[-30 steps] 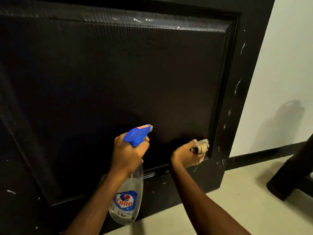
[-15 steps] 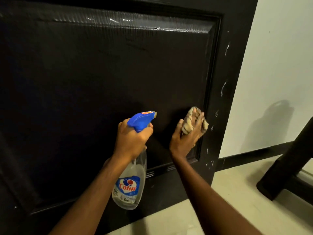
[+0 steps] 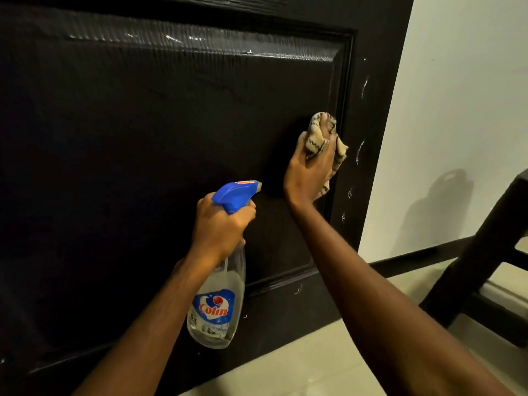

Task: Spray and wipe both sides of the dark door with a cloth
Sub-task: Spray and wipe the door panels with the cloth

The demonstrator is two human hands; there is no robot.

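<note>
Black wood-grain door (image 3: 380, 38) fills most of our view, and we're down at its lower panel (image 3: 171, 138). Our right hand (image 3: 307, 172) has its fingers curled round a bunched beige cloth (image 3: 315, 140) and presses it against the panel's right edge, right up by the moulding (image 3: 344, 110). Our left hand (image 3: 220, 227) grips the neck of the spray bottle (image 3: 217, 304), fingers wrapped under the blue trigger head, with the nozzle aimed at the door just beside our right wrist.

Our guess is we're mid-wipe on this side. The other side isn't in view, so no idea how that stands.

What could bite us: white streaks (image 3: 360, 151) sit on the door's edge strip just right of the cloth, and a wadded-up cloth could easily skip those, or the moulding groove. Also, squeeze the trigger from here and we'd probably soak our own wrist instead of the door.
</note>
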